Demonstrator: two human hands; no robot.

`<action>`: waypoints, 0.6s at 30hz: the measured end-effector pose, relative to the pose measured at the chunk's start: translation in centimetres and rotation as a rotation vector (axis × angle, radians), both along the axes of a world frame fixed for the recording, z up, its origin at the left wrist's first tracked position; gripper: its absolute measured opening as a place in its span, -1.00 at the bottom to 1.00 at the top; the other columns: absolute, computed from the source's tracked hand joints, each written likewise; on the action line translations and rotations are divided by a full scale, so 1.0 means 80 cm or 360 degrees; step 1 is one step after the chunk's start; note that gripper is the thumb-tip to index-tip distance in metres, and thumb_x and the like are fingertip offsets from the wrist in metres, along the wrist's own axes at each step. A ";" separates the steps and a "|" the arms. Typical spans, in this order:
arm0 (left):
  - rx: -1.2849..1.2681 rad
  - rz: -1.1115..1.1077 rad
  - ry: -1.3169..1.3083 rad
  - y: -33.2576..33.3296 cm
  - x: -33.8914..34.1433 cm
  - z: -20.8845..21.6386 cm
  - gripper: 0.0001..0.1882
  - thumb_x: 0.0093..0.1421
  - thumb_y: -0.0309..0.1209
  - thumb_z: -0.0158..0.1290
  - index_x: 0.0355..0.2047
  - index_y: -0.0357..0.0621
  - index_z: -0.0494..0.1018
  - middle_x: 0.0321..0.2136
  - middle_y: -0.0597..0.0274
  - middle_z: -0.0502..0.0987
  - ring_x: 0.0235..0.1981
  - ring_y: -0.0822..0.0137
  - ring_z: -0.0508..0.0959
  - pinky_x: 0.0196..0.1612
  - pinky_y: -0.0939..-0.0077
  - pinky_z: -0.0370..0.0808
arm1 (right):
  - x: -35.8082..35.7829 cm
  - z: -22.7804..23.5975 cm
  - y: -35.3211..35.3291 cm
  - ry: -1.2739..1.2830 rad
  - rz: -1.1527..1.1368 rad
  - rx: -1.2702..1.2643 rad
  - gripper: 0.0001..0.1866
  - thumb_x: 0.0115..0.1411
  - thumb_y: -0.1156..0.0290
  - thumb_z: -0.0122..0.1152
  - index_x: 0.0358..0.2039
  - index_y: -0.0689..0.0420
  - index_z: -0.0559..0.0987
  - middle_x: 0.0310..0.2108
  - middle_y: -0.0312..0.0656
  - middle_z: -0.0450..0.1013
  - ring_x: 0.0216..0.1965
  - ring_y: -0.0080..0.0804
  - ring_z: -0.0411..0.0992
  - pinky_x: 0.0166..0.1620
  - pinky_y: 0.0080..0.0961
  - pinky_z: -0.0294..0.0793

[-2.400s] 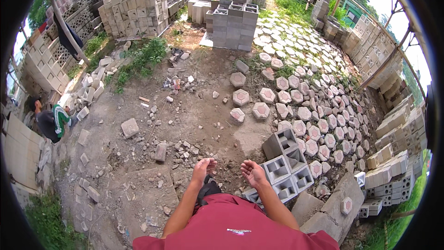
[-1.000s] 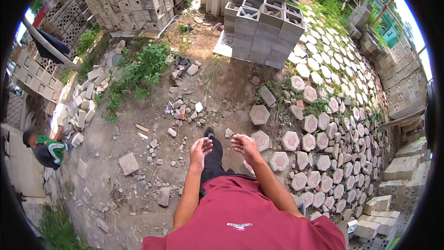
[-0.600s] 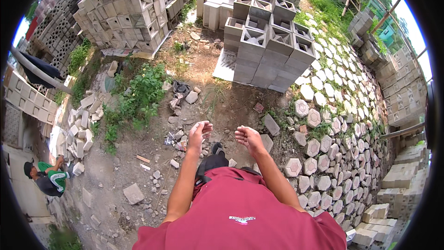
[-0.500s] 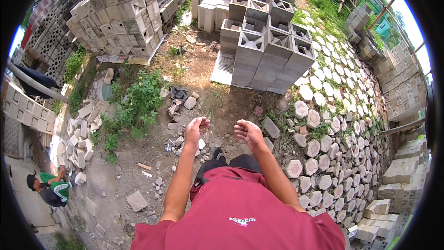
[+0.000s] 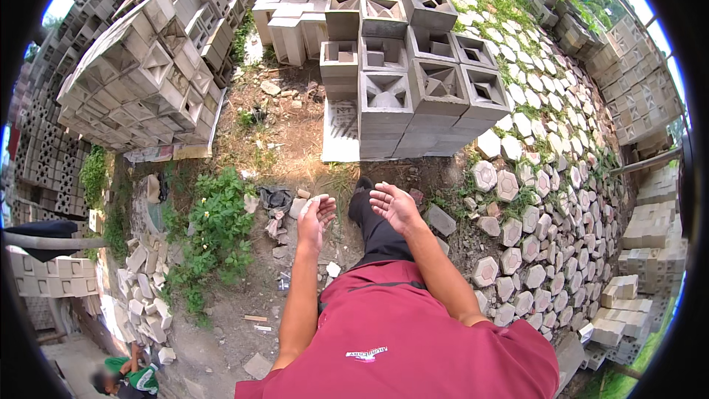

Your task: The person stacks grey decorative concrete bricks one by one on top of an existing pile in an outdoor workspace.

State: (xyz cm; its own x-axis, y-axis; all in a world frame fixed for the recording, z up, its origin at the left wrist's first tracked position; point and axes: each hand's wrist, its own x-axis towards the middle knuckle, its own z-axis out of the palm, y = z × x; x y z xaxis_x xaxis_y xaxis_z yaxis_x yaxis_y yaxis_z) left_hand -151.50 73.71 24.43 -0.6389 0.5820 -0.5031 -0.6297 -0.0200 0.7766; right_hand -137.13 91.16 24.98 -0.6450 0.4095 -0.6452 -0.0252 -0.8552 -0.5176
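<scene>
My left hand (image 5: 316, 220) is raised in front of me with its fingers apart and slightly curled, holding nothing. Opposite it, my right hand (image 5: 394, 207) is also empty, its palm turned inward and fingers loosely spread. Both hang in the air over the dirt ground, with a gap between them. Just beyond them stands a stack of grey hollow concrete blocks (image 5: 384, 92) with patterned openings facing up. Neither hand touches it. A pale sheet (image 5: 340, 133) lies at its left foot. One of my legs (image 5: 367, 222) is stretched forward between the hands.
Hexagonal pavers (image 5: 485, 271) cover the ground on the right. A leafy plant (image 5: 218, 222) and a rubble pile (image 5: 140, 292) are on the left. A large stack of vent blocks (image 5: 144, 81) rises at the far left. Someone in green (image 5: 133, 373) crouches at the lower left.
I have come nearer to the grey block stack, with one leg now forward. Both hands stay raised, empty and apart. The person at the left appears lower in the picture.
</scene>
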 end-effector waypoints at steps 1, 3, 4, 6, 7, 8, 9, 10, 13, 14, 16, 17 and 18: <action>-0.0040 0.0000 0.0003 0.021 -0.023 0.003 -0.65 0.25 -0.22 -0.18 -0.15 -0.23 0.39 -0.25 0.15 0.52 -0.21 0.31 0.51 -0.15 0.38 0.44 | -0.024 -0.002 0.023 0.0001 -0.0018 -0.0040 -0.70 0.20 0.24 0.02 -0.16 0.19 0.42 -0.30 -0.17 0.46 -0.33 -0.43 0.44 -0.27 -0.48 0.46; -0.0095 -0.0033 -0.0007 0.064 -0.068 0.014 -0.65 0.26 -0.21 -0.18 -0.15 -0.23 0.39 -0.25 0.15 0.52 -0.21 0.32 0.51 -0.16 0.40 0.44 | -0.070 0.002 0.067 -0.0073 -0.0062 -0.0116 -0.69 0.20 0.24 0.02 -0.16 0.19 0.43 -0.31 -0.18 0.46 -0.34 -0.43 0.44 -0.29 -0.49 0.46; -0.0148 -0.0077 -0.0017 0.086 -0.092 0.020 -0.65 0.26 -0.21 -0.18 -0.15 -0.22 0.39 -0.25 0.14 0.52 -0.21 0.32 0.51 -0.17 0.41 0.44 | -0.092 0.008 0.090 -0.0080 -0.0102 -0.0137 -0.69 0.20 0.24 0.02 -0.16 0.19 0.43 -0.32 -0.18 0.46 -0.34 -0.42 0.44 -0.29 -0.49 0.46; -0.0206 -0.0156 0.0001 0.129 -0.137 0.049 -0.66 0.26 -0.21 -0.18 -0.15 -0.21 0.39 -0.25 0.14 0.52 -0.21 0.32 0.51 -0.18 0.41 0.43 | -0.132 0.030 0.133 -0.0034 -0.0138 -0.0142 -0.67 0.20 0.24 0.02 -0.15 0.22 0.41 -0.33 -0.18 0.45 -0.32 -0.40 0.43 -0.28 -0.48 0.45; -0.0210 -0.0169 -0.0006 0.153 -0.157 0.064 -0.66 0.26 -0.21 -0.18 -0.15 -0.21 0.39 -0.25 0.14 0.52 -0.21 0.32 0.51 -0.18 0.41 0.43 | -0.151 0.044 0.152 -0.0041 -0.0151 -0.0147 -0.67 0.20 0.24 0.02 -0.15 0.22 0.41 -0.33 -0.18 0.45 -0.32 -0.40 0.43 -0.28 -0.48 0.45; -0.0164 -0.0223 0.0061 0.178 -0.179 0.079 -0.66 0.26 -0.23 -0.18 -0.15 -0.22 0.39 -0.25 0.14 0.52 -0.21 0.32 0.51 -0.18 0.41 0.43 | -0.170 0.057 0.170 -0.0004 -0.0157 -0.0101 -0.66 0.20 0.24 0.01 -0.13 0.22 0.40 -0.30 -0.16 0.44 -0.30 -0.39 0.43 -0.27 -0.48 0.44; -0.0125 -0.0266 0.0125 0.198 -0.198 0.096 -0.67 0.26 -0.24 -0.19 -0.15 -0.22 0.39 -0.26 0.13 0.52 -0.21 0.32 0.51 -0.18 0.41 0.43 | -0.186 0.071 0.185 0.0030 -0.0152 -0.0062 -0.65 0.20 0.24 0.00 -0.12 0.23 0.39 -0.28 -0.15 0.43 -0.29 -0.39 0.42 -0.25 -0.48 0.44; -0.0084 -0.0291 0.0196 0.222 -0.217 0.107 -0.67 0.27 -0.26 -0.21 -0.14 -0.25 0.38 -0.25 0.12 0.52 -0.21 0.31 0.51 -0.18 0.41 0.44 | -0.198 0.076 0.204 0.0071 -0.0124 -0.0049 -0.63 0.20 0.23 0.00 -0.10 0.24 0.38 -0.24 -0.13 0.42 -0.27 -0.38 0.42 -0.23 -0.47 0.43; -0.0017 -0.0244 0.0221 0.277 -0.265 0.131 -0.68 0.27 -0.28 -0.21 -0.14 -0.27 0.37 -0.23 0.09 0.51 -0.21 0.30 0.51 -0.19 0.42 0.45 | -0.231 0.094 0.239 0.0081 -0.0138 -0.0053 -0.63 0.20 0.22 0.01 -0.11 0.25 0.38 -0.24 -0.12 0.42 -0.25 -0.36 0.42 -0.21 -0.46 0.43; 0.0024 -0.0219 0.0187 0.289 -0.273 0.134 -0.66 0.27 -0.26 -0.20 -0.14 -0.28 0.37 -0.23 0.09 0.50 -0.21 0.29 0.51 -0.19 0.42 0.46 | -0.237 0.098 0.247 0.0065 -0.0132 -0.0036 -0.63 0.19 0.21 0.02 -0.12 0.24 0.40 -0.25 -0.12 0.43 -0.25 -0.36 0.42 -0.20 -0.45 0.42; 0.0006 -0.0223 0.0159 0.308 -0.290 0.132 -0.66 0.27 -0.25 -0.19 -0.14 -0.28 0.37 -0.24 0.09 0.50 -0.21 0.29 0.51 -0.19 0.42 0.46 | -0.256 0.099 0.260 0.0057 -0.0144 -0.0031 -0.63 0.19 0.21 0.02 -0.13 0.24 0.40 -0.25 -0.12 0.43 -0.25 -0.36 0.41 -0.20 -0.45 0.42; -0.0019 -0.0218 0.0108 0.317 -0.296 0.128 -0.65 0.26 -0.24 -0.18 -0.14 -0.27 0.37 -0.24 0.09 0.51 -0.20 0.29 0.51 -0.18 0.42 0.46 | -0.265 0.096 0.267 0.0026 -0.0148 -0.0033 -0.64 0.18 0.22 0.02 -0.13 0.23 0.41 -0.26 -0.12 0.43 -0.25 -0.36 0.41 -0.20 -0.45 0.42; -0.0027 -0.0246 0.0064 0.326 -0.299 0.122 -0.64 0.26 -0.22 -0.18 -0.13 -0.27 0.36 -0.24 0.08 0.50 -0.20 0.29 0.51 -0.18 0.42 0.46 | -0.272 0.094 0.272 0.0016 -0.0182 -0.0071 -0.65 0.18 0.22 0.02 -0.14 0.22 0.41 -0.26 -0.13 0.43 -0.26 -0.37 0.41 -0.20 -0.45 0.42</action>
State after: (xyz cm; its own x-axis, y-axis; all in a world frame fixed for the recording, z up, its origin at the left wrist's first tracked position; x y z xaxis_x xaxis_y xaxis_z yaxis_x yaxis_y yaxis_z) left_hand -175.42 99.82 34.17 -0.5622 0.6667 -0.4893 -0.5924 0.0882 0.8008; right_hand -158.87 112.94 32.51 -0.6024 0.4519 -0.6580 -0.1289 -0.8686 -0.4785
